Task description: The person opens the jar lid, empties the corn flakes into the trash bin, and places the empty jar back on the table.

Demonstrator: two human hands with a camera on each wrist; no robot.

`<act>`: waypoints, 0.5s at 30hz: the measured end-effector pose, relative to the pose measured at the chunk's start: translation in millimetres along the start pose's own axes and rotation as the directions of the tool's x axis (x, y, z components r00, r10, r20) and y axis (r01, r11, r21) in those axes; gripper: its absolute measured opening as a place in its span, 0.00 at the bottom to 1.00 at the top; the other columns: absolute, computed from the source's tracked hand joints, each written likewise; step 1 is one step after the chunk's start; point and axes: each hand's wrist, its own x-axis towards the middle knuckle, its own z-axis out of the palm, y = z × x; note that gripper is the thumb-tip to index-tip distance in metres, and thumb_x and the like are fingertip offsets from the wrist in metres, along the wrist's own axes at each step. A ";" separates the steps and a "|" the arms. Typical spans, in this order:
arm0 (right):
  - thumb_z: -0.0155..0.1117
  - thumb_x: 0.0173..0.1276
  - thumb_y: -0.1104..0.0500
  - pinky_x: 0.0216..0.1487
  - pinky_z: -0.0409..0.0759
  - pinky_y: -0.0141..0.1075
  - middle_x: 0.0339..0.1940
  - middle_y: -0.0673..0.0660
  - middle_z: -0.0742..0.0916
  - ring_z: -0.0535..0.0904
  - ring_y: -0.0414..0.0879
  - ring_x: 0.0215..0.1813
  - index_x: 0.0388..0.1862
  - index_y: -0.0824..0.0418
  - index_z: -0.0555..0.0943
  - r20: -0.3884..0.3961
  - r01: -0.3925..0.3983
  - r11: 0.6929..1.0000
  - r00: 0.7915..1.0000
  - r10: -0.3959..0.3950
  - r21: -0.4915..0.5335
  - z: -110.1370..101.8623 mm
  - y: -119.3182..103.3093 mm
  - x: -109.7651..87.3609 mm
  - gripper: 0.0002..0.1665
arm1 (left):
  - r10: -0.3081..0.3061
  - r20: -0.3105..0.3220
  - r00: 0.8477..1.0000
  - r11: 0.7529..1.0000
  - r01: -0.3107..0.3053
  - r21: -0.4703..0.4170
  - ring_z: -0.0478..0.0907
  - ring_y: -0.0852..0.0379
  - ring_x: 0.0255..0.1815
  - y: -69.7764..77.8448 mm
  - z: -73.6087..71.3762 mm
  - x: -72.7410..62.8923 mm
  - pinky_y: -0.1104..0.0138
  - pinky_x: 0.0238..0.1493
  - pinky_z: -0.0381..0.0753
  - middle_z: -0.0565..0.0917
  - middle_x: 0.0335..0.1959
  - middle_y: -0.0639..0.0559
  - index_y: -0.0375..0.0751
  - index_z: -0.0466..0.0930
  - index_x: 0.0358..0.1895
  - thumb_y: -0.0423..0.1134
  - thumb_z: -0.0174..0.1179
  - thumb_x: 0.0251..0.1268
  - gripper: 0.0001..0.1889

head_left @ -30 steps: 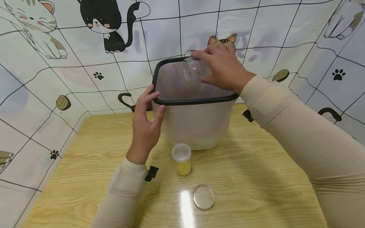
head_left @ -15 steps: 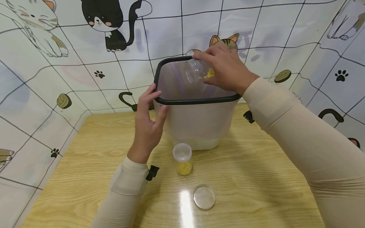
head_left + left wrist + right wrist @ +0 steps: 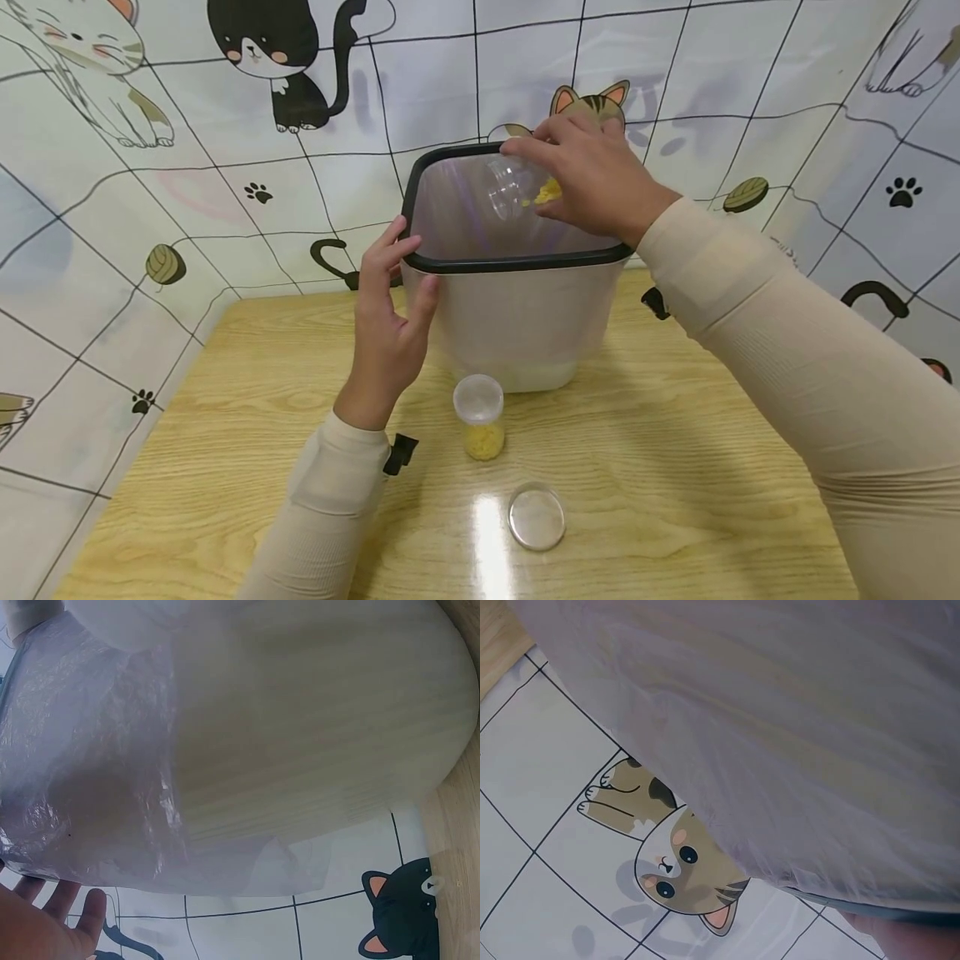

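Note:
My right hand (image 3: 592, 179) grips a clear plastic jar (image 3: 512, 187) lying tilted on its side over the mouth of a bin. Yellow bits (image 3: 549, 192) sit toward the jar's base, near the fingers, and its rim faces left. The pale bin (image 3: 517, 325) has a black rim (image 3: 517, 265) and a thin plastic liner (image 3: 112, 772), seen in the left wrist view. At the rim's left corner rests my left hand (image 3: 386, 333), fingers extended over the edge and thumb against the outside. Part of that hand (image 3: 52, 922) shows beside the liner.
In front of the bin stands a second clear jar (image 3: 480, 417) partly filled with yellow bits. A round clear lid (image 3: 536, 517) lies nearer on the wooden table (image 3: 675, 467). A cat-patterned wall covering (image 3: 262, 200) rises close behind the bin.
The yellow bits in the tilted jar, mostly hidden a second ago, now show beside the right fingers. Both hands keep nearly the same places; the view has shifted slightly.

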 end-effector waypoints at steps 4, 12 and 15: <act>0.79 0.57 0.55 0.63 0.62 0.66 0.64 0.63 0.78 0.67 0.60 0.69 0.73 0.46 0.71 0.000 0.002 1.000 1.000 -0.002 -0.002 0.2 0.5 0.4 0.45 | 0.001 0.001 1.000 1.000 -0.001 0.013 0.63 0.52 0.76 -0.1 0.7 0.0 0.52 0.62 0.71 0.66 0.75 0.47 0.40 0.69 0.64 0.61 0.48 0.75 0.30; 0.79 0.57 0.56 0.61 0.62 0.65 0.64 0.63 0.78 0.68 0.60 0.69 0.72 0.47 0.71 -0.009 0.019 1.000 1.000 -0.019 -0.014 0.3 0.1 0.3 0.45 | 0.006 -0.018 1.000 1.000 -0.006 0.010 0.65 0.53 0.75 0.9 2.1 0.4 0.57 0.58 0.71 0.67 0.74 0.46 0.39 0.69 0.63 0.61 0.49 0.75 0.29; 0.79 0.56 0.57 0.62 0.62 0.66 0.65 0.63 0.78 0.68 0.61 0.69 0.72 0.47 0.71 -0.006 0.018 1.000 1.000 -0.018 -0.023 0.3 -0.2 0.2 0.45 | 0.008 -0.020 1.000 1.000 -0.007 0.007 0.66 0.53 0.75 1.0 2.2 0.4 0.58 0.58 0.70 0.67 0.74 0.46 0.39 0.69 0.63 0.60 0.49 0.75 0.29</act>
